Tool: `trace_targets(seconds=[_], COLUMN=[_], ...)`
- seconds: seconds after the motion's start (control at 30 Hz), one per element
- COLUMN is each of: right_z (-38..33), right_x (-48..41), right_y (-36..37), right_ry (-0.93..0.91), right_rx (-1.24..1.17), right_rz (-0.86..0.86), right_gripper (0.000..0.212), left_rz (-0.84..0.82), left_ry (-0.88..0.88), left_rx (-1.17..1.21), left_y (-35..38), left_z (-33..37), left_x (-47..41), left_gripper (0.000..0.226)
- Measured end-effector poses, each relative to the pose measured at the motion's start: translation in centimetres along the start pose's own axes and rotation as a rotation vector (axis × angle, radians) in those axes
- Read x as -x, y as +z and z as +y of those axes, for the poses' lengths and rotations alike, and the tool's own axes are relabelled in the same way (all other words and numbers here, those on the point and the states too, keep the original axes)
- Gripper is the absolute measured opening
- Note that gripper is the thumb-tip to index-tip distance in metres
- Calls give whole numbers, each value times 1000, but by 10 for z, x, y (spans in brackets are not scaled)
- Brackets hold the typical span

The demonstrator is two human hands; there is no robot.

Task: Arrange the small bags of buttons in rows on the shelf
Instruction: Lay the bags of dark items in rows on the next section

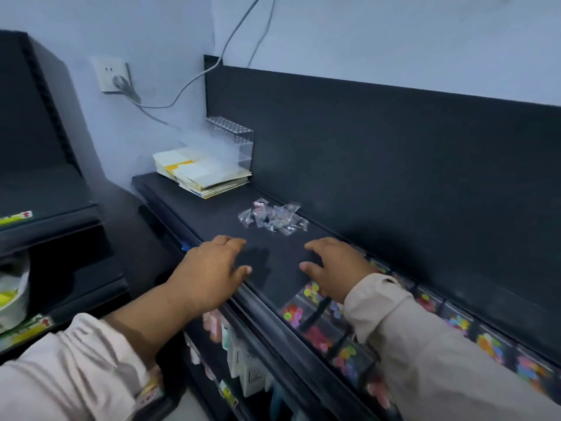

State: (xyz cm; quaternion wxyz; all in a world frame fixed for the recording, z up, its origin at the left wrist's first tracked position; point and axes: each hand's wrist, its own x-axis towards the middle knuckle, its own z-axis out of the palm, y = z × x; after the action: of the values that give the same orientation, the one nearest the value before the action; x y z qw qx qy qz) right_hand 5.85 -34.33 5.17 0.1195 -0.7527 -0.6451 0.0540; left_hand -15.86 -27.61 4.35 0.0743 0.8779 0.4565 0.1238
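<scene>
Left hand [212, 268] and right hand [337, 265] are open, empty, near button bags [273, 218] on the shelf [209, 217].

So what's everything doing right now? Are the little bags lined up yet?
small bags of buttons: loose heap on the shelf, not in rows, untouched.
left hand: open, empty, at the shelf's front edge.
right hand: open, empty, short of the bags.
stack of paper packets: piled at the shelf's left end.
clear rack: upright behind the stack.
plug: in the wall socket.
</scene>
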Motion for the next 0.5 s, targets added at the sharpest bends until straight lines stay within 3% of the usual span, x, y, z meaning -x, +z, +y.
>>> trace_targets(seconds=[0.27, 0.5], right_z=[6, 2], right_x=[-95, -161], right_y=[21, 56], right_ry=[54, 236], right_rx=[-81, -187], right_rz=[-77, -84], right_gripper=[47, 42], left_rz=[-59, -82], left_ry=[-148, -131], left_rx=[105, 161], left_y=[19, 40], left_z=[-38, -76], left_x=[-81, -166], left_gripper=[56, 47])
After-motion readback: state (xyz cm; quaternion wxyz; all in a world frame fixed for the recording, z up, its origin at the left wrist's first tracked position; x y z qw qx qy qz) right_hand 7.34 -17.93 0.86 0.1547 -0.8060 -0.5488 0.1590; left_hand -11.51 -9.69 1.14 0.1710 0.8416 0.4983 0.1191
